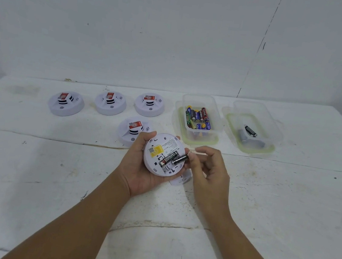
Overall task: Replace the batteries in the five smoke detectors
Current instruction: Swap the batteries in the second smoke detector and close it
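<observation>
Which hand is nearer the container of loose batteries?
Right. The right hand is just in front of the battery container; the left hand, holding the smoke detector, is farther left.

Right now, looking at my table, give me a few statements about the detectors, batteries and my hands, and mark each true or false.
1. The left hand holds a smoke detector with its underside up. True.
2. Six detectors sit on the table. False: four sit there.
3. The right hand pinches a black battery. True.
4. The container of mixed batteries is empty. False: it holds several.
</observation>
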